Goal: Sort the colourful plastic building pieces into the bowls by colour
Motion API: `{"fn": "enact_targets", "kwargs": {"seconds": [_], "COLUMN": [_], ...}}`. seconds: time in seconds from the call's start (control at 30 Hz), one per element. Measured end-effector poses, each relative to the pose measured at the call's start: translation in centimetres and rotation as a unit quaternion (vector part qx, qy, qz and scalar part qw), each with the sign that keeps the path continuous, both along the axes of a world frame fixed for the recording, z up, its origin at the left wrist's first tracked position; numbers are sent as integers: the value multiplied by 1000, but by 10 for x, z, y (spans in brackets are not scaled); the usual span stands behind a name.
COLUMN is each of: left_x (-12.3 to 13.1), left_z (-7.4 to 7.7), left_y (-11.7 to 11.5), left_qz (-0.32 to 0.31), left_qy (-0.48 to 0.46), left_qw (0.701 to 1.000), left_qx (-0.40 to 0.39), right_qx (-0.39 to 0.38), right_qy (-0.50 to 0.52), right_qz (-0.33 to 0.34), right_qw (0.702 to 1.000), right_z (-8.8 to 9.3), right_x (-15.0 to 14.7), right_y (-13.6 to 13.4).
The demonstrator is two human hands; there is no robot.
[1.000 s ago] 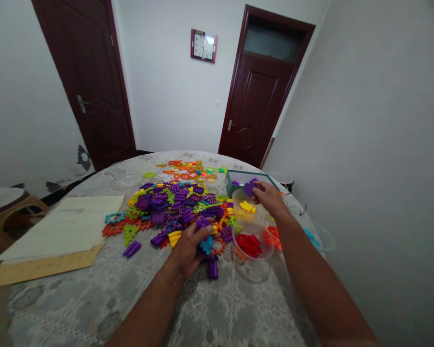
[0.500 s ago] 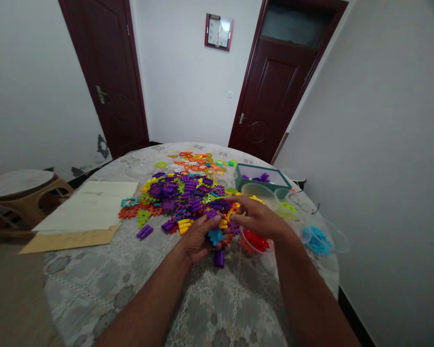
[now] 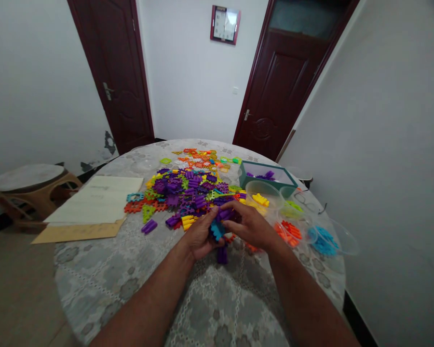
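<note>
Lace-covered table [image 3: 210,299], frame centre: left hand [image 3: 199,237] cupped blue and purple pieces [image 3: 217,228], seemingly steadying them for the right hand [image 3: 252,226], which pinched them.

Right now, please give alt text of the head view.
The left hand cups blue and purple pieces, and the right hand touches them, above a round table. Behind lies a colourful pile, with bowls at right.

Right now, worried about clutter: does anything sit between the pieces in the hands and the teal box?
Yes. Between the plastic pieces in the left hand and right hand and the teal box sits a clear tub of yellow pieces.
</note>
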State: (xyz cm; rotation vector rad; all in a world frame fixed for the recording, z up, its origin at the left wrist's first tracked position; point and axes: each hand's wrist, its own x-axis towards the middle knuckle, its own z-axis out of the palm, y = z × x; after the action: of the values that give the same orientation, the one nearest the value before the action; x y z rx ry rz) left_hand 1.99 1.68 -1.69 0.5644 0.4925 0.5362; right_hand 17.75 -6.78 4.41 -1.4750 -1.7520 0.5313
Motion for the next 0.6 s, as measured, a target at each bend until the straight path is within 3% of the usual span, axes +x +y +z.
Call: {"fn": "enact_targets", "kwargs": {"seconds": [0.17, 0.33, 0.43, 0.53, 0.6], "left_x": [-1, -1, -1, -2, -2], "left_z": [3, 7, 8, 9, 8], "left_y": [6, 7, 5, 3, 3], "left_qz": [-11, 18, 19, 15, 11], "left_qy": [-30, 9, 14, 13, 20], "left_qw": [999, 999, 999, 999, 999], "left_qx": [-34, -48, -42, -30, -29], "right_qx": [9, -98, -94, -8, 40], "right_qy": [71, 16, 48, 71, 73], "right_qz": [-60, -37, -145, -286, -335], "right_qw": [996, 994, 984, 956, 938], "right_z": [-2, 10, 12, 13, 14], "right_x": [20, 67, 102, 136, 152], "right_y": [1, 5, 23, 47, 58]}}
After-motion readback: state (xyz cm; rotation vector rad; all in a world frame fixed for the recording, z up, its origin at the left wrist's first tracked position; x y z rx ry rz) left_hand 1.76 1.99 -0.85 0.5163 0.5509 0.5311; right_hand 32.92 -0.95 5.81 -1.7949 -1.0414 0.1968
